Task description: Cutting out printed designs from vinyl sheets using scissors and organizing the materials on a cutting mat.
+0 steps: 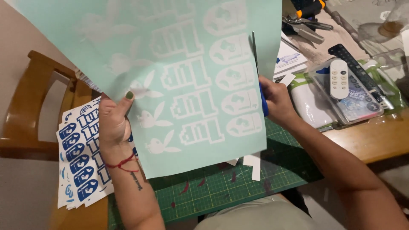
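A pale green sheet with white cut-out shapes is held up above the cutting mat, which lies on the wooden bench. The sheet's left edge is pinched by the left hand, thumb on the front and fingers hidden behind. The right hand is closed around the blue handle of the scissors at the sheet's right edge; the blades point upward along that edge, and whether they are open cannot be told. Left of the mat, a stack of white sheets with blue stickers lies on the bench, partly under the left forearm. Small white paper strips rest on the mat just below the sheet. Right of the mat, a white remote and a black remote lie on a clear plastic case. Pliers lie beyond the mat, near the sheet's upper right corner. A wooden chair stands left of the bench.
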